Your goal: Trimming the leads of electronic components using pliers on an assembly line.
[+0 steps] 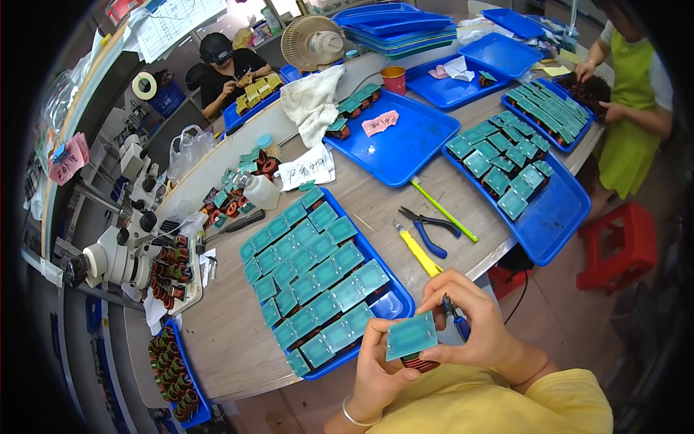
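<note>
My left hand [382,367] was closed on a green board [410,335], fingers along its left side and thumb at its lower corner; a reddish coil [419,363] showed underneath. My right hand [473,318] was curled in, its thumb against the coil end and its fingers near the board's top edge, with small pliers [461,327] tucked in its grip — blue handles against the palm. The board sat between both hands, in front of my yellow shirt [477,405].

Just ahead and to the left of my hands lay a blue tray [390,304] of more boards [318,267] in rows. Straight ahead of my right hand were a yellow knife [418,249], larger pliers [437,235] and a green stick [444,210]. Farther ahead, beyond these, a blue tray with a pink slip [380,124] stood on the table [361,202]. Well off to the right were a red stool [622,246] and a co-worker in a green apron [627,108].
</note>
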The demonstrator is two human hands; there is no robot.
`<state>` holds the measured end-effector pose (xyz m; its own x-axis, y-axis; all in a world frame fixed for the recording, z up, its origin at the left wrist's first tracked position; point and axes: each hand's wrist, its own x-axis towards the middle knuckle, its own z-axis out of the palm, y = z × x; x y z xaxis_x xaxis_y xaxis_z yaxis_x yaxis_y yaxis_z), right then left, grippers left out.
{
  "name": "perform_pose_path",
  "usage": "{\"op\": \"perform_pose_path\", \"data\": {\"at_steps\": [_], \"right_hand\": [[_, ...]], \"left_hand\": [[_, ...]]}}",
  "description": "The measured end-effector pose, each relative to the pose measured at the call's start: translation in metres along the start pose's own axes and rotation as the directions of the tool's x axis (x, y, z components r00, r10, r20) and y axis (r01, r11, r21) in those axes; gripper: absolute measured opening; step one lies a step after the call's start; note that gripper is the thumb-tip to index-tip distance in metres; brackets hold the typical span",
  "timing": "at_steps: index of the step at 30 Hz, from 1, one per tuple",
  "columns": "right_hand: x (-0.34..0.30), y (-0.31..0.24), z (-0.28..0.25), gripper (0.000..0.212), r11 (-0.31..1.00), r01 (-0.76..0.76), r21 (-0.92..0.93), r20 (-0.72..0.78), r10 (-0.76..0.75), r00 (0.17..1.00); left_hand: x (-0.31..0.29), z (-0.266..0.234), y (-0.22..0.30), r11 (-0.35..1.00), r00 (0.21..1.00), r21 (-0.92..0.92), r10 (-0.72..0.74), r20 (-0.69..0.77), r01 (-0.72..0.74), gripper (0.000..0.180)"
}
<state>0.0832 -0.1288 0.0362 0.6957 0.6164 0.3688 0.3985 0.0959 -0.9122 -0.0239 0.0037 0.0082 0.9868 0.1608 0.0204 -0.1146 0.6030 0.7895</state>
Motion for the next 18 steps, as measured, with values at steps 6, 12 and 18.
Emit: {"op": "perform_pose_path", "data": {"at_steps": [6,12,18], "right_hand": [[0.000,0.001,0.000,0.045,0.999,-0.041,0.007,0.018,0.041,0.999],[-0.001,-0.007,-0.006,0.048,0.999,0.012,0.043,0.021,-0.013,1.000],[-0.001,-0.010,-0.011,0.050,0.984,-0.110,0.142,0.027,0.107,0.994]], "left_hand": [[-0.002,-0.003,0.000,0.999,0.999,0.001,-0.046,-0.022,0.046,0.064],[0.002,-0.007,0.004,0.995,0.993,-0.018,-0.093,0.069,0.095,0.073],[-0.002,-0.003,0.009,0.975,0.978,-0.113,-0.182,0.099,0.192,0.075]]}}
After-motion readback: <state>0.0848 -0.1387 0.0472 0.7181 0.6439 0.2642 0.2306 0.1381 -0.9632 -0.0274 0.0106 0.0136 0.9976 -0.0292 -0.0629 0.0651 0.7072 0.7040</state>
